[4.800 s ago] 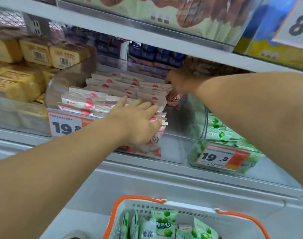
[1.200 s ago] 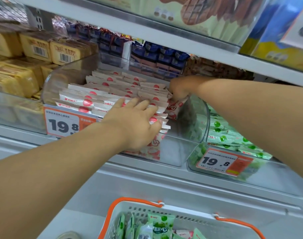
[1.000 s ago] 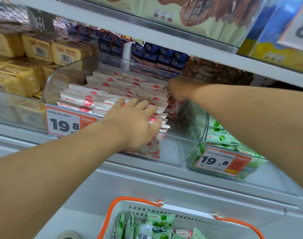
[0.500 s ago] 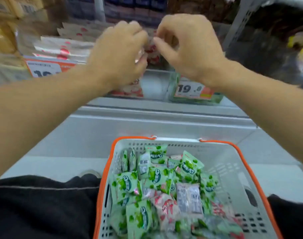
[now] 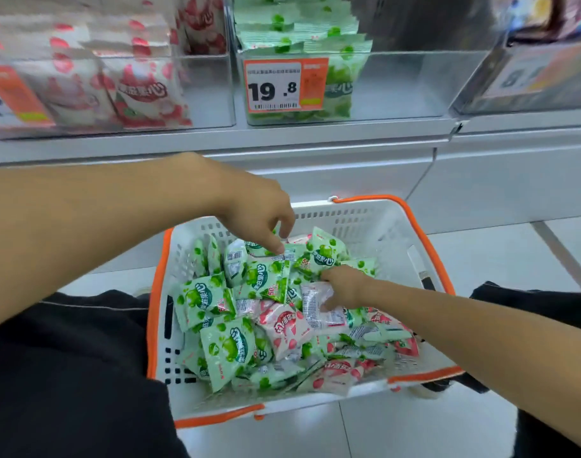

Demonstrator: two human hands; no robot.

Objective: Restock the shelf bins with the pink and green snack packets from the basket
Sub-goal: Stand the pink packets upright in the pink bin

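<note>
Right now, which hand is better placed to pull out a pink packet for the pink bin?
Probably the right hand: its fingers rest on a pink packet mid-basket. The left hand reaches toward the green packets farther back.

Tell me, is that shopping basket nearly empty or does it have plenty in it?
Plenty. The basket holds a loose heap of green packets and pink packets hiding its floor, with both hands reaching in.

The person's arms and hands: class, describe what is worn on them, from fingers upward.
Both forearms are bare as far as the frame shows: no sleeves in view, no gloves, no watch or bracelet. No rings are visible on the left hand or the right hand.
</note>
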